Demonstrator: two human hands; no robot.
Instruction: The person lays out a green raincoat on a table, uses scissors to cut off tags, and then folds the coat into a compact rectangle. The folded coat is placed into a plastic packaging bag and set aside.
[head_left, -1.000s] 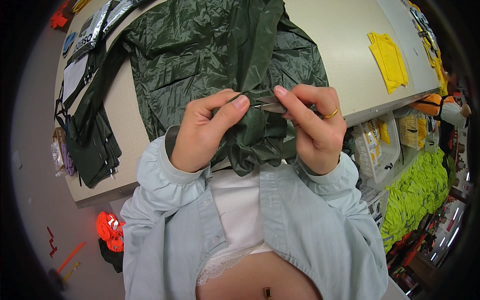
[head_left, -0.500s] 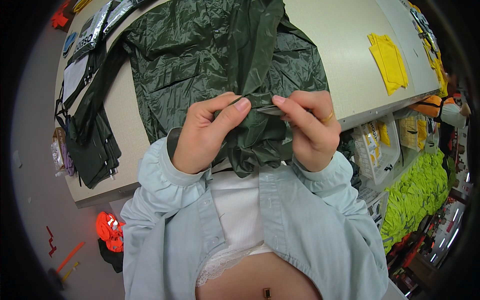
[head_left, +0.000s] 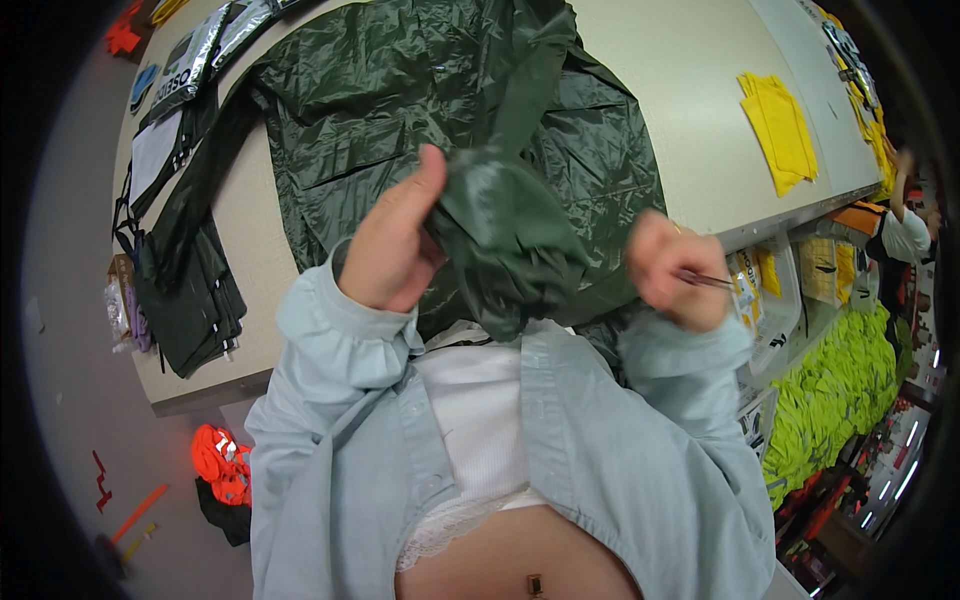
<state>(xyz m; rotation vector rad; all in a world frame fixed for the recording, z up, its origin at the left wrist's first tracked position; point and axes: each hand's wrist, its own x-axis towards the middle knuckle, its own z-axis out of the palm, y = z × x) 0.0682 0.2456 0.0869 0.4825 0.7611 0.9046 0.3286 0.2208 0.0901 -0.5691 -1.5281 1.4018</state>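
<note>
A dark green, shiny jacket [head_left: 350, 110] lies spread on the table, and its gathered sleeve [head_left: 510, 235] bunches up toward my body. Against the left side of that sleeve is my left hand [head_left: 390, 240], thumb stretched upward and apart; its other fingers are partly hidden by the cloth. My right hand [head_left: 680, 270], blurred by motion, is off to the right, clear of the sleeve. It is closed around small metal thread snips [head_left: 705, 280], of which only a thin pointed part shows.
Folded yellow cloth [head_left: 780, 130] lies on the table [head_left: 690, 120] at the right. Dark green folded pieces [head_left: 195, 300] and plastic packages [head_left: 190, 60] line the left side. Below right are a white basket [head_left: 790, 300] and a lime-yellow pile [head_left: 835, 400]. Another person [head_left: 905, 230] is at far right.
My hands have separated from their pinch on the sleeve end. The right hand moved right with the snips, the left thumb lifted, and the sleeve end flopped over toward me.
</note>
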